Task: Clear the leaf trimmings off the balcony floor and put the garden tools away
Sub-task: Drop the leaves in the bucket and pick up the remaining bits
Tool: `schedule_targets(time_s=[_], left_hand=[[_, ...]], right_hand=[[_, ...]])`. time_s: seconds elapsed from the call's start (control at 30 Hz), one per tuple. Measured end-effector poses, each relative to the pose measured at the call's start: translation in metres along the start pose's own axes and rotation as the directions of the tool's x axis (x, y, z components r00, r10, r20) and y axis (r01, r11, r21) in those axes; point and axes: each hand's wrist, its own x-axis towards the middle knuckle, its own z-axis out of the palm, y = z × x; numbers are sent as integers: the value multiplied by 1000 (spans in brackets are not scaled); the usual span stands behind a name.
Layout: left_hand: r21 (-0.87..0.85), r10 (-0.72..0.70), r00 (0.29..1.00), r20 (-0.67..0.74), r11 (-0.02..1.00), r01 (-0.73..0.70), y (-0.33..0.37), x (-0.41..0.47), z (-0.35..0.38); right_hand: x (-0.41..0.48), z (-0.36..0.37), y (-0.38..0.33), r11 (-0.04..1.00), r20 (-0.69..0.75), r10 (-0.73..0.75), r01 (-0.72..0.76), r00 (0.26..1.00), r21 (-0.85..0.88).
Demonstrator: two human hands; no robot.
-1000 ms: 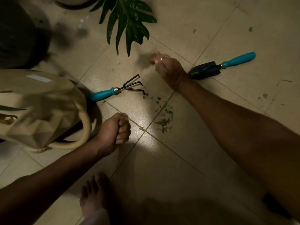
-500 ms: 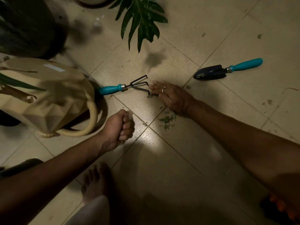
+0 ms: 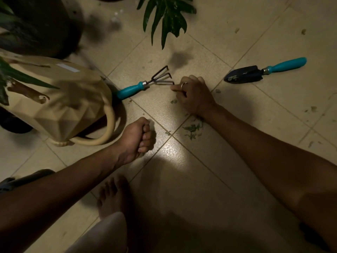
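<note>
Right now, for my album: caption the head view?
Right hand on floor between hand rake and trowel, leaf trimmings beside it; left hand fisted.

Dim beige tiled floor (image 3: 237,42), bright glare patch (image 3: 173,152), faceted beige planter (image 3: 60,106), overhanging green leaf (image 3: 164,15)

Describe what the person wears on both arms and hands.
The left forearm and right forearm are bare: no sleeves, watch or gloves in view. The right hand wears a plain metal ring on one finger. The left hand shows no ring.

place: home balcony | signs: tiled floor (image 3: 237,148), plant leaves (image 3: 165,13), hand rake (image 3: 145,84), trowel (image 3: 255,74)
</note>
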Motion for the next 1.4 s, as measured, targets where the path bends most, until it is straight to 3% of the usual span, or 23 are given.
schedule_targets(time_s=[0.1,0.23,0.4,0.53,0.63,0.73,0.83,0.93,1.0,1.27,1.4], left_hand=[[-12,-21,999,40,1000,22,0,8,-4],[18,-64,996,68,998,63,-3,14,-4],[31,-81,994,68,996,79,-7,14,-5],[41,-68,996,52,997,66,-12,8,-5],[19,-54,997,60,998,53,-20,5,-3],[34,-39,997,59,999,37,-26,3,0],[34,-38,997,66,999,36,-31,7,2],[66,-46,999,25,997,45,-34,17,-1],[131,-51,998,-23,990,54,-35,22,-5],[157,-67,998,-13,985,68,-35,22,-8],[122,-52,999,-13,991,53,-36,22,-12]], right_hand=[[4,-6,3,997,-19,78,-78,997,5],[5,-9,18,998,-45,1,2,999,58],[-7,-6,12,983,167,-72,42,983,181],[-38,-6,0,959,328,-238,169,914,226],[-59,-10,-3,947,378,-278,185,883,264],[-75,-21,-1,939,276,-221,127,935,319],[-78,-26,19,964,10,-81,76,997,256],[-71,-32,42,954,-116,191,-157,975,255],[-65,-28,46,944,-100,252,-222,963,245],[-85,23,-21,992,75,-9,-1,997,129],[-99,40,-50,973,75,-72,53,995,226]])
